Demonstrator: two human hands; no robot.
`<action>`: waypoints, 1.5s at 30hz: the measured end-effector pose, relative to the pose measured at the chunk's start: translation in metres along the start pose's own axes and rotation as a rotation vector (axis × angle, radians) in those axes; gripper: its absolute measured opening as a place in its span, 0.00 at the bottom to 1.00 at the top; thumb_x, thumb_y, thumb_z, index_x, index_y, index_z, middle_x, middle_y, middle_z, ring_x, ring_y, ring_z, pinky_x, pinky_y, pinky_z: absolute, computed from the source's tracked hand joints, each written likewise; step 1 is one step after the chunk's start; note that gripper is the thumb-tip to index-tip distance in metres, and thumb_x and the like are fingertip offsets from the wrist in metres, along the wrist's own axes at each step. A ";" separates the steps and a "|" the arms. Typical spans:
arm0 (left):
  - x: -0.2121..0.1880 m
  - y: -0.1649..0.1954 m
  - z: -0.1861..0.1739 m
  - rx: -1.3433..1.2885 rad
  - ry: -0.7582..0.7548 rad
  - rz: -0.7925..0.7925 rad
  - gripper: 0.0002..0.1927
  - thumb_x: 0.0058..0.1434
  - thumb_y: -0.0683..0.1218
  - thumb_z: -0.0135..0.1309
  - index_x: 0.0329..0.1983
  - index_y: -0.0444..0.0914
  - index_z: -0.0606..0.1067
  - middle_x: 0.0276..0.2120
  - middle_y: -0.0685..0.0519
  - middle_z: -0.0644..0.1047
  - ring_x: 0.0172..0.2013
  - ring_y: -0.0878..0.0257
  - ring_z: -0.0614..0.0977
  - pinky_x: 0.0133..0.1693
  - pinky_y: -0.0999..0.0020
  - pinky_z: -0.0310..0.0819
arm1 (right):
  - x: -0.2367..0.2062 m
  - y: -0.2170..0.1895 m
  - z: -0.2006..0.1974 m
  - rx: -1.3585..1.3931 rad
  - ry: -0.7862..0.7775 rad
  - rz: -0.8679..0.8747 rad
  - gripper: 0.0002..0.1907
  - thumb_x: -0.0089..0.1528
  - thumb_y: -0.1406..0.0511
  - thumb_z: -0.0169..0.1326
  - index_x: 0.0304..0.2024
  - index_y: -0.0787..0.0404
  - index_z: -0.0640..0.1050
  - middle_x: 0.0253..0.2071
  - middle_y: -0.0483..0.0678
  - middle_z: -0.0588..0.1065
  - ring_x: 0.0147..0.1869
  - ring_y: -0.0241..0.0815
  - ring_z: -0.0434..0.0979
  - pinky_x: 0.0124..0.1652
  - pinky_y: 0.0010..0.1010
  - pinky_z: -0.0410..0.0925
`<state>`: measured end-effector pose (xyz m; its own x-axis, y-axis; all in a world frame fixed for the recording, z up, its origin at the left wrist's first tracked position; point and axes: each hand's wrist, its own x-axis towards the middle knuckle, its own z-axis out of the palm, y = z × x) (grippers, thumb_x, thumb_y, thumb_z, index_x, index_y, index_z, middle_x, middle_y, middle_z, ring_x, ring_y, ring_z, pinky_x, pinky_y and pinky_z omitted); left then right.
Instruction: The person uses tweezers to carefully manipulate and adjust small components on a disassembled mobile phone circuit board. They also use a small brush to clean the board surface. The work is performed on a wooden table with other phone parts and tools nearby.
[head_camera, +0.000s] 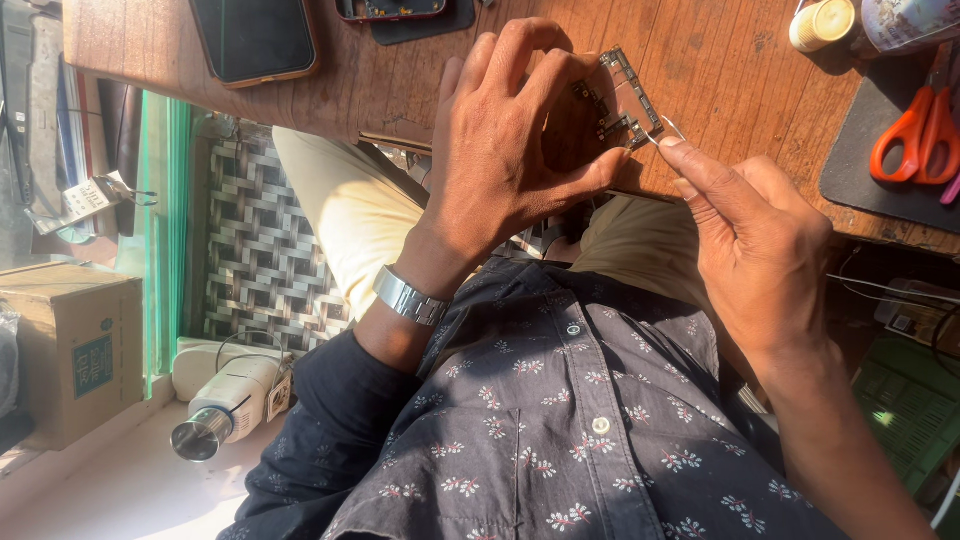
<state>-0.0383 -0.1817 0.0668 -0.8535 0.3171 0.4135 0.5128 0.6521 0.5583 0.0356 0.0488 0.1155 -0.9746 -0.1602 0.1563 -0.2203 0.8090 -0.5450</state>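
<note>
Box: brown carton (70, 350), blue label, far left of grip.
Left hand (500, 150): clamps circuit board (620, 95).
Right hand (760, 250): pinches tweezers (665, 130) at board.

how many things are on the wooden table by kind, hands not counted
phones: 2, a whole phone and an opened phone
circuit board: 1
tweezers: 1
scissors: 1
dark mats: 2
small jar: 1
total: 8

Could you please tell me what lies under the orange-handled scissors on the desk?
The orange-handled scissors rest on a dark mat atop the wooden desk. Their blades run out of view.
</note>
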 end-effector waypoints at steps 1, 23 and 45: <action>-0.001 -0.001 0.001 0.005 -0.002 -0.005 0.34 0.59 0.68 0.69 0.57 0.43 0.74 0.59 0.52 0.67 0.57 0.53 0.72 0.60 0.54 0.69 | 0.000 0.000 0.001 -0.001 0.000 -0.002 0.15 0.72 0.71 0.63 0.61 0.53 0.81 0.29 0.45 0.68 0.29 0.35 0.67 0.30 0.28 0.63; 0.000 -0.004 0.002 0.024 0.035 -0.014 0.33 0.55 0.66 0.71 0.54 0.43 0.74 0.58 0.53 0.68 0.57 0.54 0.72 0.60 0.53 0.69 | 0.020 -0.033 -0.006 -0.047 0.029 -0.015 0.16 0.66 0.73 0.62 0.56 0.57 0.82 0.26 0.50 0.66 0.28 0.42 0.65 0.29 0.36 0.61; 0.000 -0.005 -0.003 0.018 0.008 -0.015 0.33 0.56 0.67 0.71 0.56 0.45 0.74 0.58 0.55 0.68 0.56 0.55 0.72 0.58 0.54 0.69 | 0.025 -0.037 -0.003 -0.071 0.057 -0.042 0.16 0.67 0.74 0.63 0.56 0.56 0.82 0.25 0.50 0.66 0.27 0.41 0.65 0.28 0.36 0.61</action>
<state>-0.0406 -0.1868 0.0665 -0.8602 0.3015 0.4114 0.4982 0.6691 0.5514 0.0198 0.0160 0.1419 -0.9605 -0.1636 0.2253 -0.2552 0.8406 -0.4778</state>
